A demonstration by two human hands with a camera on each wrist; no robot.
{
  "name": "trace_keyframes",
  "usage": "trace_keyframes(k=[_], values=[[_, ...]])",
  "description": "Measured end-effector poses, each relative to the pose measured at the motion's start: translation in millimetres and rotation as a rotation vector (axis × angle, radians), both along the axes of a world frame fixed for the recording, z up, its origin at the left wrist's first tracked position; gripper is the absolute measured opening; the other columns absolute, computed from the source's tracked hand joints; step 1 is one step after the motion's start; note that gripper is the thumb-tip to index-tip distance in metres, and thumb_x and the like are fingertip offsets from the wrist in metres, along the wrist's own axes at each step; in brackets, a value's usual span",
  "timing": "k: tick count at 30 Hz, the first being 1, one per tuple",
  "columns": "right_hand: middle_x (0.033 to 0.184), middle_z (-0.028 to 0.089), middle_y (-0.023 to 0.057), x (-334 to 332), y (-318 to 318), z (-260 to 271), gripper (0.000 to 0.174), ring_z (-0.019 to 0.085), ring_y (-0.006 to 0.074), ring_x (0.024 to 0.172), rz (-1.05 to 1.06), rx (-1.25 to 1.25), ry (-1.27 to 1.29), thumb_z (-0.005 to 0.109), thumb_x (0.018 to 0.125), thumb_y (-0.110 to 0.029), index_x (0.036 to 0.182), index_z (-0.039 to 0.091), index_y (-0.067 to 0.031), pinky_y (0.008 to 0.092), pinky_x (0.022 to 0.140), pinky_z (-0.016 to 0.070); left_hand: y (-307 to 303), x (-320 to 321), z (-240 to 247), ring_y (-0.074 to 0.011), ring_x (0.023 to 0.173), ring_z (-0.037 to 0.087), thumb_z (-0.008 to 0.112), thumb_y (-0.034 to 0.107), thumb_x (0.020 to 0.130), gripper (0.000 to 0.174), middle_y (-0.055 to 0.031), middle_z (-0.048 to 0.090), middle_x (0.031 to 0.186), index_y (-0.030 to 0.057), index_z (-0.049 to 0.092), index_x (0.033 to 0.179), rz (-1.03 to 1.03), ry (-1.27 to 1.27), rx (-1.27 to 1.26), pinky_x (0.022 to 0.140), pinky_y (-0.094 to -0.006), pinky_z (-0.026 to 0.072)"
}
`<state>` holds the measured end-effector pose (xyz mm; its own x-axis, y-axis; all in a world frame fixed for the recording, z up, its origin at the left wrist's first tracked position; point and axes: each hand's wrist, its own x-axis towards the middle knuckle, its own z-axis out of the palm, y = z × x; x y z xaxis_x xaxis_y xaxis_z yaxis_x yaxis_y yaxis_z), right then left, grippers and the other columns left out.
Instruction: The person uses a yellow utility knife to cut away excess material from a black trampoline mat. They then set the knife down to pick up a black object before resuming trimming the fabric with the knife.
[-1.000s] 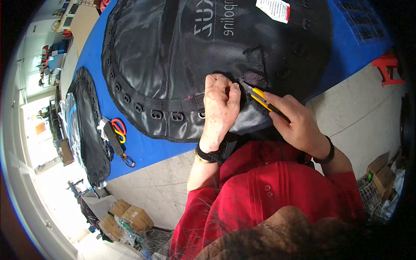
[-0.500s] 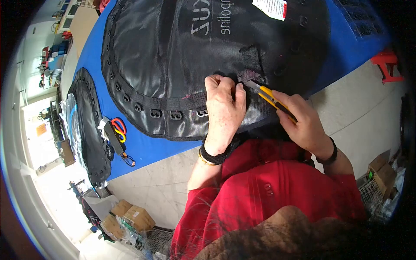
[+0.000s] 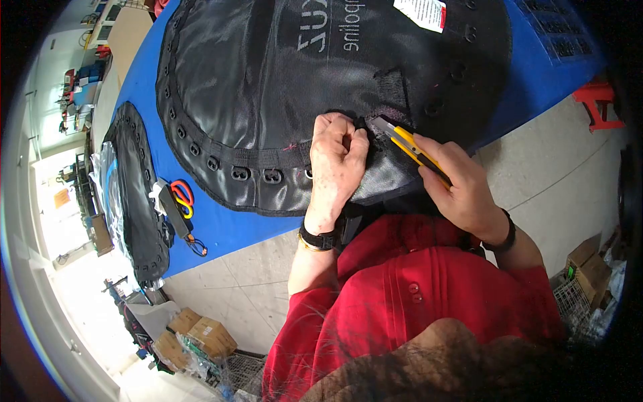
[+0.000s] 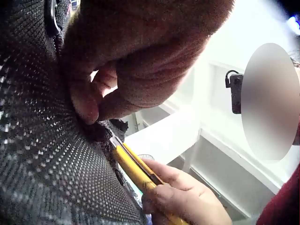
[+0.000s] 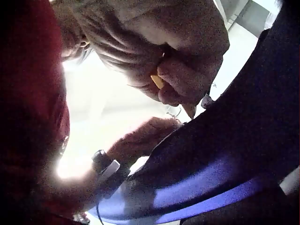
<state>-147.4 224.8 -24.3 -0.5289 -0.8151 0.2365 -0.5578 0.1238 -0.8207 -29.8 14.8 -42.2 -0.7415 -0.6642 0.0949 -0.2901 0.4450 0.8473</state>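
Note:
A black mesh trampoline mat [image 3: 221, 100] with plastic rings along its rim lies on the blue table. My left hand [image 3: 338, 157] pinches a bit of black webbing near the mat's front edge; in the left wrist view its thumb and fingers [image 4: 86, 105] close on the dark fabric. My right hand [image 3: 459, 187] grips a yellow and black utility knife [image 3: 410, 144], its blade beside the left fingertips. The left wrist view has the knife [image 4: 133, 166] tip against the bunched fabric. In the right wrist view the right hand [image 5: 164, 51] is curled round the knife, mostly hidden.
Scissors [image 3: 182, 199] with red and yellow handles lie left on the blue table [image 3: 221, 248], by a smaller black mat [image 3: 140, 201]. A white label [image 3: 422, 13] is on the large mat. A red stool [image 3: 598, 107] stands right; cardboard boxes [image 3: 211, 335] are on the floor.
Over the last second the knife blade moved away from the left fingers, then came back close to them. The left hand shifted slightly, still pinching the webbing.

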Motion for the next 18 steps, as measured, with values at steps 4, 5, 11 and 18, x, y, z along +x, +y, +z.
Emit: trace_keyframes(k=[4, 5, 11, 18], values=[[0.108, 0.069, 0.0179, 1, -9, -3, 0.054, 0.071, 0.0394, 0.092, -0.019, -0.003, 0.033, 0.073, 0.095, 0.002, 0.147, 0.060, -0.0052, 0.0473, 0.078, 0.0582, -1, 0, -2, -0.0320, 0.092, 0.062, 0.072, 0.001, 0.090, 0.013, -0.0158, 0.065, 0.094, -0.0009, 0.061, 0.084, 0.005, 0.005, 0.021, 0.081, -0.0421, 0.0521], [0.108, 0.069, 0.0180, 1, -11, -4, 0.054, 0.071, 0.0395, 0.092, -0.021, 0.001, 0.029, 0.073, 0.095, 0.002, 0.147, 0.060, -0.0052, 0.0474, 0.078, 0.0582, 0, 0, -1, -0.0318, 0.092, 0.062, 0.072, 0.001, 0.090, 0.014, -0.0156, 0.065, 0.094, -0.0008, 0.060, 0.084, 0.004, 0.005, 0.017, 0.081, -0.0419, 0.0521], [0.106, 0.068, 0.0178, 3, -14, -2, 0.056, 0.072, 0.0404, 0.090, -0.012, 0.026, 0.041, 0.074, 0.095, 0.001, 0.148, 0.059, -0.0048, 0.0484, 0.076, 0.0585, -1, 0, -4, -0.0307, 0.091, 0.061, 0.072, 0.000, 0.090, 0.015, -0.0146, 0.064, 0.094, 0.0000, 0.059, 0.083, 0.000, 0.033, 0.044, 0.080, -0.0408, 0.0517], [0.103, 0.066, 0.0182, 7, -13, 0, 0.056, 0.071, 0.0408, 0.087, 0.013, 0.038, 0.028, 0.072, 0.096, 0.000, 0.150, 0.058, -0.0062, 0.0492, 0.074, 0.0579, -2, 2, -6, -0.0293, 0.089, 0.060, 0.073, 0.000, 0.089, 0.016, -0.0136, 0.063, 0.094, 0.0007, 0.059, 0.082, -0.002, 0.047, 0.071, 0.079, -0.0400, 0.0514]])
